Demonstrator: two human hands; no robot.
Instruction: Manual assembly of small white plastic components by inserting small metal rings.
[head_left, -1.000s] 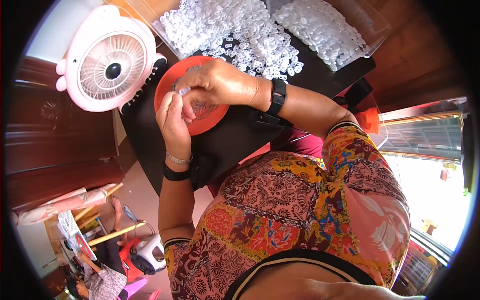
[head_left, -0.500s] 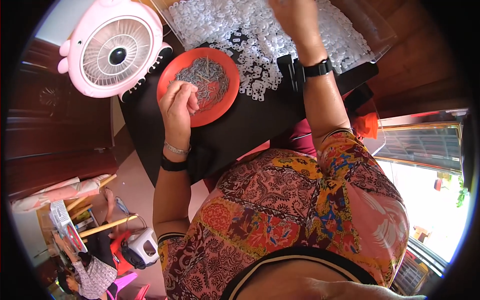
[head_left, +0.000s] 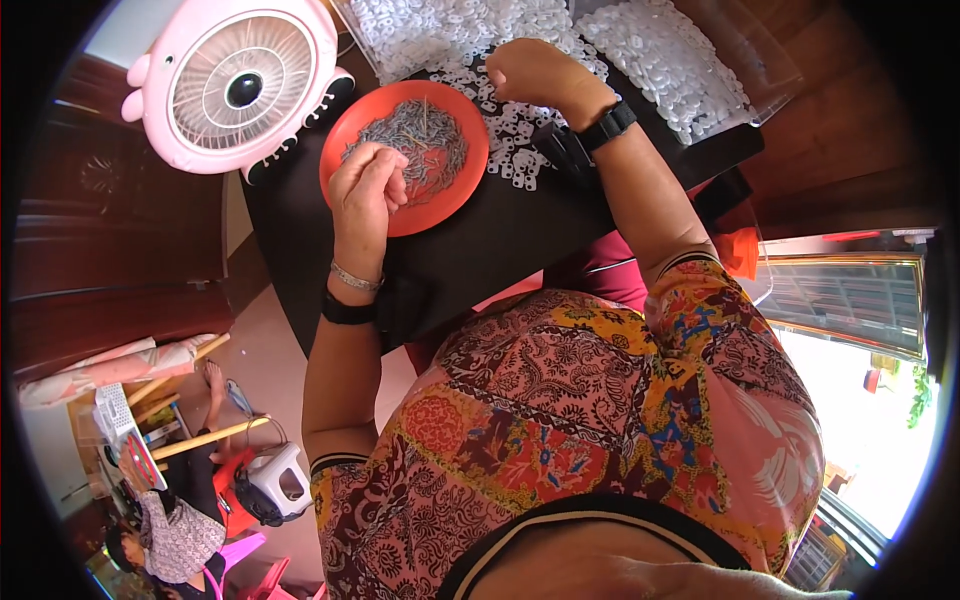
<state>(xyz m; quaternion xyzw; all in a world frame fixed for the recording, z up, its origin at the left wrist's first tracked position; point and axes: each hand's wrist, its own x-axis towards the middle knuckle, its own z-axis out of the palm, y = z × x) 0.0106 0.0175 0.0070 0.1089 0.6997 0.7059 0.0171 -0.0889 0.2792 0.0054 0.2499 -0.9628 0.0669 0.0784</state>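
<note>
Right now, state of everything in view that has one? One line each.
left hand: fingers curled, over the near edge of the orange plate
right hand: closed, on the white plastic pieces
orange plate: upright on the black table, filled with thin grey pins
pink fan: standing, spin unclear
white plastic pieces: loosely heaped

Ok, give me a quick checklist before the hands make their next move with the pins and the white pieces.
1. Orange plate of thin metal pins flat on black table: ok.
2. Left hand over plate edge, fingers curled: ok; whether it holds a pin: cannot tell.
3. Right hand on the white plastic pieces: ok; grip: cannot tell.
4. Pink fan apart from both hands: ok.
5. White pieces kept in one heap: not ok, some scattered beside plate.
</note>
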